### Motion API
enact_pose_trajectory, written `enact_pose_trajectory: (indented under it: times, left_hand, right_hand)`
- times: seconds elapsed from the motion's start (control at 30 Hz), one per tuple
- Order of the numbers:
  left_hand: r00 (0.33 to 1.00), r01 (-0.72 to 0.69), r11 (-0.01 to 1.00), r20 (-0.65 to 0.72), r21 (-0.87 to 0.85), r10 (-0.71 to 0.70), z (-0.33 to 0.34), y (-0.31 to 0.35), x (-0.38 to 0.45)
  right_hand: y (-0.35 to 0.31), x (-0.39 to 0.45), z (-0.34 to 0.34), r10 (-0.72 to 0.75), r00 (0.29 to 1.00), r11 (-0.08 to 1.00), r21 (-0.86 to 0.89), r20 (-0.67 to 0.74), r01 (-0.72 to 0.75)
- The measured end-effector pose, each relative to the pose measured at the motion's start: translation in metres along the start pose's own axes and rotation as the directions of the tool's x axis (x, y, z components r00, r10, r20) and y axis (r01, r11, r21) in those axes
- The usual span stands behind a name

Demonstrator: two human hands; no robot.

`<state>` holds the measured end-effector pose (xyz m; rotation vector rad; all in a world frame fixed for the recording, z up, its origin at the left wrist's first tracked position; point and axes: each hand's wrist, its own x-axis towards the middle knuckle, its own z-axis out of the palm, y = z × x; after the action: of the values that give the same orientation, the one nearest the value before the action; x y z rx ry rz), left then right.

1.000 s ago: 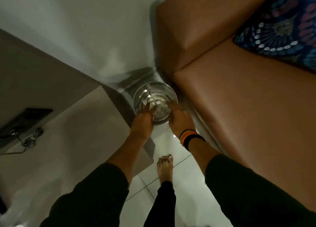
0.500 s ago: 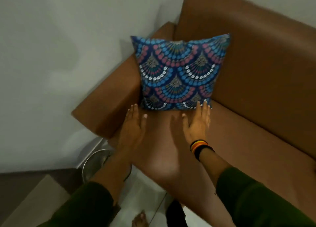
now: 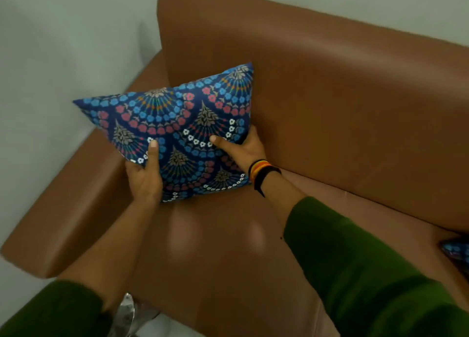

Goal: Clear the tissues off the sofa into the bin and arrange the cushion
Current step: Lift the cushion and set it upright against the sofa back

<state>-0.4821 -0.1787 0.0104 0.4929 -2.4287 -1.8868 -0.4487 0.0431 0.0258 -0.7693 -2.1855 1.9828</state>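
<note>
1. Left hand point(image 3: 143, 178) grips the cushion point(image 3: 182, 133) at its lower left edge, thumb on top.
2. Right hand point(image 3: 243, 148) clasps its right edge.
3. Cushion tilts above the brown sofa point(image 3: 330, 95) seat, by the armrest; grey wall point(image 3: 63, 44) behind.

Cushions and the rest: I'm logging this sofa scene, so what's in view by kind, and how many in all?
Cushions: 2, one held, one at the right edge
Sofa: 1
Bin: 1
Hands: 2, left, right
Wristbands: 1 stack
Tissues: 0
Total: 7
</note>
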Motion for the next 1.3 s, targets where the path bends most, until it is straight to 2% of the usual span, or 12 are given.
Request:
enact_pose_trajectory:
  times: [0.07, 0.3, 0.5, 0.6, 0.67, 0.73, 0.8, 0.87, 0.97, 1.07, 1.23, 1.3]
  left_hand:
    - [0.999, 0.031, 0.999, 0.014, -0.014, -0.031, 0.012, 0.005, -0.019]
    - [0.945, -0.055, 0.982, 0.327, 0.182, -0.008, 0.076, 0.034, -0.091]
    - [0.912, 0.024, 0.958, 0.386, 0.287, -0.139, 0.121, 0.028, -0.105]
    - [0.911, -0.156, 0.932, 0.412, 0.328, 0.008, 0.111, 0.026, -0.128]
    - [0.888, -0.339, 0.860, 0.433, 0.381, 0.158, 0.096, 0.025, -0.161]
    - [0.807, -0.508, 0.766, 0.528, 0.395, 0.263, 0.090, 0.025, -0.198]
    - [0.678, -0.648, 0.677, 0.670, 0.350, 0.302, 0.098, 0.026, -0.235]
    - [0.536, -0.749, 0.605, 0.782, 0.268, 0.317, 0.117, 0.028, -0.269]
    - [0.381, -0.811, 0.564, 0.874, 0.159, 0.302, 0.158, 0.033, -0.326]
    - [0.270, -0.816, 0.573, 0.925, 0.072, 0.268, 0.208, 0.040, -0.384]
    - [0.172, -0.745, 0.666, 0.974, 0.029, 0.149, 0.307, 0.052, -0.488]
    - [0.180, -0.692, 0.719, 0.980, 0.062, 0.089, 0.356, 0.051, -0.527]
  right_hand:
    - [0.013, -0.019, -0.011, -0.017, 0.996, 1.000, 0.016, -0.090, 0.018]
    - [0.039, -0.090, -0.110, 0.087, 0.906, 0.995, 0.083, -0.415, -0.058]
    - [0.052, -0.092, -0.166, 0.143, 0.930, 0.987, 0.115, -0.340, -0.110]
    - [0.066, -0.125, -0.166, 0.191, 0.915, 0.977, 0.162, -0.355, -0.141]
    - [0.079, -0.164, -0.166, 0.203, 0.898, 0.979, 0.070, -0.390, -0.191]
    - [0.092, -0.203, -0.172, 0.153, 0.879, 0.964, -0.128, -0.451, -0.234]
    - [0.100, -0.234, -0.186, 0.070, 0.850, 0.929, -0.276, -0.523, -0.247]
    - [0.103, -0.257, -0.210, 0.007, 0.793, 0.894, -0.352, -0.609, -0.278]
    - [0.112, -0.290, -0.268, -0.023, 0.696, 0.861, -0.367, -0.718, -0.351]
    - [0.128, -0.322, -0.338, 0.075, 0.551, 0.904, -0.177, -0.831, -0.389]
    - [0.173, -0.369, -0.457, 0.312, 0.198, 0.930, 0.255, -0.929, -0.265]
    - [0.190, -0.379, -0.501, 0.347, 0.127, 0.933, 0.328, -0.929, -0.147]
